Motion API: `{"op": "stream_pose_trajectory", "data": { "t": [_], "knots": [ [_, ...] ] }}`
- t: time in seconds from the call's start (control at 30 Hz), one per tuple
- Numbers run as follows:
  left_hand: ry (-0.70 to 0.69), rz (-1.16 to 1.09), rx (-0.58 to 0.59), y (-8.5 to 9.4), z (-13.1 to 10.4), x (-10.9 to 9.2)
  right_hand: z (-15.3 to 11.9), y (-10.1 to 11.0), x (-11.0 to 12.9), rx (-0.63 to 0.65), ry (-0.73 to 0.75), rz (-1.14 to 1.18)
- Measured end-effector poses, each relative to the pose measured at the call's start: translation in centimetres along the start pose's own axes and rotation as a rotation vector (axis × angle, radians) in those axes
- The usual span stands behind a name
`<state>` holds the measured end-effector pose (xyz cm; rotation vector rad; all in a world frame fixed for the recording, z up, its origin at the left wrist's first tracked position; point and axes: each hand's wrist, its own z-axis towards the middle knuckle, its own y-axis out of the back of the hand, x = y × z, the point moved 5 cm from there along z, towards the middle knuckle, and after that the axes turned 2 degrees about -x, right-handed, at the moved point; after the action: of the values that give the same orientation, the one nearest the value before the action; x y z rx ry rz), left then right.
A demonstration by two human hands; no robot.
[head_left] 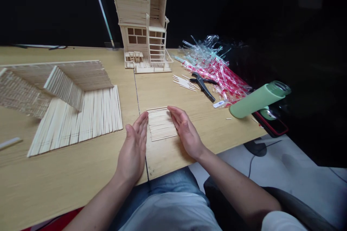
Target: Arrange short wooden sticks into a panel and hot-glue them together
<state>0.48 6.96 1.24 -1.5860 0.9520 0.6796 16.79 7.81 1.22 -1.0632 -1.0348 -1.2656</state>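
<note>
A small flat panel of thin wooden sticks (162, 124) lies on the table, its sticks side by side. My left hand (135, 144) stands on edge at the panel's left side, fingers stretched out and the palm facing it. Along the right side is my right hand (187, 131), also on edge with straight fingers that touch or nearly touch the stick ends. Neither hand grasps anything. Several loose sticks (185, 83) lie beyond the panel, beside black pliers-like cutters (203, 86).
A tall stick-built house model (135, 14) stands at the back. On the left is a larger stick floor with walls (100, 112). Plastic wrappers (217, 72), a green bottle (255, 101) and a phone (271, 124) are at the right. The table's front edge is near my body.
</note>
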Motion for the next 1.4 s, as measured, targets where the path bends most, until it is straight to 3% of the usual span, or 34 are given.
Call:
{"op": "stream_pose_trajectory", "data": {
  "t": [1.4],
  "knots": [
    [0.011, 0.091, 0.007, -0.49, -0.01, -0.07, -0.59, -0.09, -0.22, -0.034, 0.008, 0.042]
  ]
}}
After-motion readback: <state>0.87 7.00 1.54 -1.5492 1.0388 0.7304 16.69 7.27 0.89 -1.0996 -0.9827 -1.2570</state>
